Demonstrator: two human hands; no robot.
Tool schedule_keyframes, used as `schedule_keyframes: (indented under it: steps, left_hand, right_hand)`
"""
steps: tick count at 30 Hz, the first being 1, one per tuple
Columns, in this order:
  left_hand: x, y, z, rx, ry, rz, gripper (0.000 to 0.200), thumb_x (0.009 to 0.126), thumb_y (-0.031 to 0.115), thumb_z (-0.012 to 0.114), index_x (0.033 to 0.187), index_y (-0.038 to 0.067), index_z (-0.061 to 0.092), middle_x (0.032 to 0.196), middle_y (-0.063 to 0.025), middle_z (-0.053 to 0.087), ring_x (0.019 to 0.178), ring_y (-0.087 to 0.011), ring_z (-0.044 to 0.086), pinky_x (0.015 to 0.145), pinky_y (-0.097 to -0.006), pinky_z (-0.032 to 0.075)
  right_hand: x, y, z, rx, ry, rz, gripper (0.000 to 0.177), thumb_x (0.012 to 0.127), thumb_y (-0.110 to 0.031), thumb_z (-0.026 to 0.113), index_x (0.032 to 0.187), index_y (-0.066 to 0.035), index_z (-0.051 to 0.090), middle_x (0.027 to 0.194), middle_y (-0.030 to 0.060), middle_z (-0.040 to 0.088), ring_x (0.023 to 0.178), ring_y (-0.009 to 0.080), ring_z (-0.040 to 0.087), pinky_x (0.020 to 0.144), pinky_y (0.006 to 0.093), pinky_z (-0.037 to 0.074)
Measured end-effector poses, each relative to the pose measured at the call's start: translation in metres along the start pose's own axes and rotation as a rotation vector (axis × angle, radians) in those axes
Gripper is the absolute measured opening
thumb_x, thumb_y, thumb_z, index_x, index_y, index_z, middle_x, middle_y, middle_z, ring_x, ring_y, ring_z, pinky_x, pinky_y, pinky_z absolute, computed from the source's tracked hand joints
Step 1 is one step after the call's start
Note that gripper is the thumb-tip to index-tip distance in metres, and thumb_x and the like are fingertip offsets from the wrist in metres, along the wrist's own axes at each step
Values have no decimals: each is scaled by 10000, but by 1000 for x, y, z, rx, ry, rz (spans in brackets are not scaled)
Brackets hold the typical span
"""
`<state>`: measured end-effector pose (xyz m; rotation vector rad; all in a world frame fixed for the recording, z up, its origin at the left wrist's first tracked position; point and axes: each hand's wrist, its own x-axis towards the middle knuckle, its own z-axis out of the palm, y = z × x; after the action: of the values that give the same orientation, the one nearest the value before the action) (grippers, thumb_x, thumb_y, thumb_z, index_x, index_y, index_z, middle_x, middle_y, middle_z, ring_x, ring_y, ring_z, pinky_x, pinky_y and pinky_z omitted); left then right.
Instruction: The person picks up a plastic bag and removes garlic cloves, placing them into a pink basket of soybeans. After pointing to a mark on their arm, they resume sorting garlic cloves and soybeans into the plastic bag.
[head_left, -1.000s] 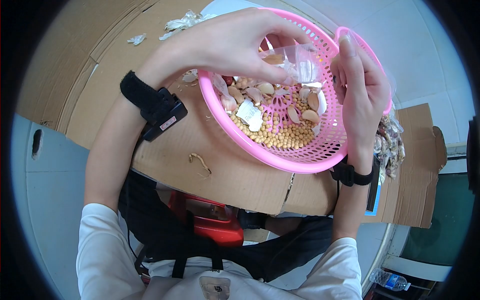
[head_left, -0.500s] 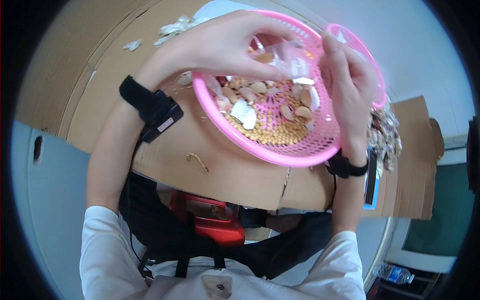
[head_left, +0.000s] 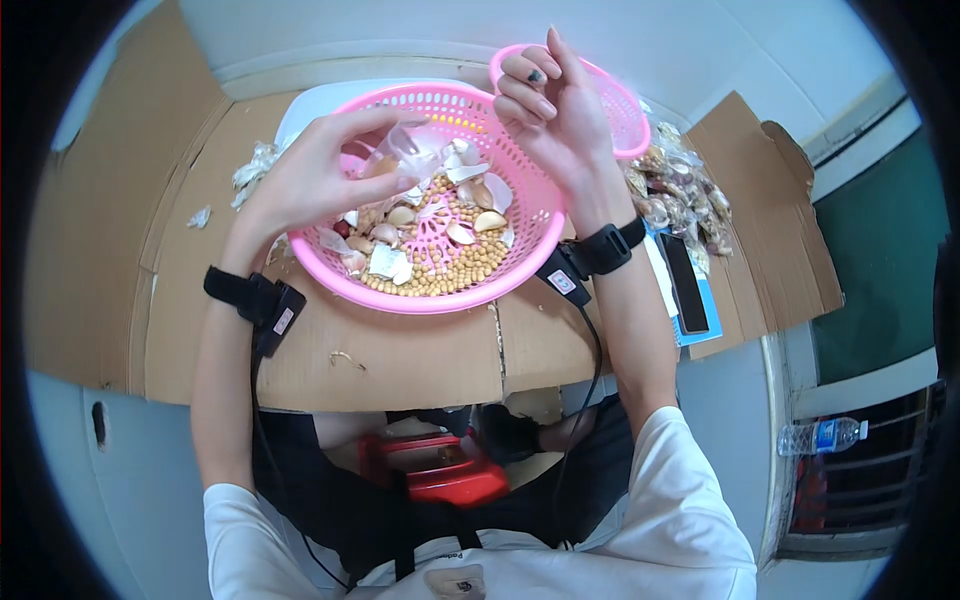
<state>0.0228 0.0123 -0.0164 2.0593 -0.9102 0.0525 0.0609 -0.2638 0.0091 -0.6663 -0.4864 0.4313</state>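
Observation:
My left hand (head_left: 330, 165) is over the left side of a pink plastic basket (head_left: 425, 300), its thumb and fingers closed around a small clear plastic bag (head_left: 405, 150). Something tan shows through the bag. Raised above the basket's right rim, my right hand (head_left: 555, 115) is palm up with loosely bent fingers apart, holding nothing I can see. A small dark spot marks one of its fingertips. Inside the basket lie yellow soybeans (head_left: 440, 278), several garlic cloves (head_left: 488, 221) and white scraps (head_left: 385, 262).
A second pink basket (head_left: 625, 105) stands behind my right hand. To the right are bagged goods (head_left: 685, 190), a dark phone (head_left: 685, 285) and a blue notebook (head_left: 708, 325). White peelings (head_left: 250, 175) lie on the cardboard (head_left: 420, 370) at left. A water bottle (head_left: 822, 437) is far right.
My right hand has lifted away from over the basket and turned palm up. My left hand keeps the bag. The whole view has shifted, so the baskets appear further left and lower.

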Motion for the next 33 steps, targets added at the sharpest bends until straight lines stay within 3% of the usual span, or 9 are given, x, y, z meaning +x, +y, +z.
schedule_keyframes:
  steps: [1,3,4,6,7,9,16,18,33]
  left_hand:
    - [1,2,-1,5,-16,11,628,828,150,766,1433,78,612,1259,-110,694,1135,-205,672,1022,-375,537]
    - [-1,4,2,-39,-1,-44,628,828,136,763,1436,81,611,1260,-124,694,1154,-207,665,1032,-379,528]
    - [-2,5,2,-31,0,-26,616,843,123,754,1438,73,607,1275,-128,688,1176,-210,657,1048,-384,515]
    - [-2,5,2,-55,-15,-34,610,848,122,752,1437,61,604,1274,-127,687,1183,-212,653,1055,-387,509]
    - [-1,5,2,-79,-10,-48,605,854,120,750,1436,49,601,1273,-126,686,1190,-214,649,1062,-389,503]
    - [1,4,2,-73,-31,-50,594,864,117,742,1433,28,596,1262,-120,689,1191,-216,648,1068,-392,500]
    - [-1,6,5,-21,-14,-69,605,868,119,735,1444,23,580,1277,-124,682,1195,-223,645,1083,-396,487]
    - [-1,4,6,-35,35,-36,564,885,117,743,1425,40,604,1197,-120,708,1118,-209,673,1027,-372,518]
    - [-1,-5,3,93,36,-49,604,883,141,733,1451,14,570,1228,-126,688,1172,-215,650,1065,-387,494]
  right_hand:
    - [4,-4,-11,1,5,-19,474,1135,-405,422,742,-140,442,740,-27,420,535,50,362,529,229,287]
    - [5,-7,-21,142,-352,38,348,1110,-360,483,912,-92,581,901,33,581,677,121,560,646,268,443]
    - [2,-6,-28,143,-344,22,348,1110,-360,483,912,-92,581,901,33,581,677,121,560,646,268,443]
    - [-3,1,-8,99,33,-156,390,1146,-348,391,846,-120,496,745,17,580,478,87,437,450,229,347]
    - [-4,0,-5,101,40,-171,390,1146,-348,391,846,-120,496,745,17,580,478,87,437,450,229,347]
    - [-3,-1,-4,94,112,-169,471,1150,-377,358,760,-136,466,685,-21,449,490,80,353,466,236,291]
    - [-3,9,-28,154,96,-161,448,1145,-383,366,785,-139,475,721,13,515,485,85,382,456,233,302]
    - [-6,8,-27,168,136,-185,444,1146,-382,362,792,-138,476,722,14,516,484,85,381,454,234,305]
    - [-11,9,-25,254,101,-255,446,1157,-386,292,848,-107,451,755,26,484,522,104,368,486,245,341]
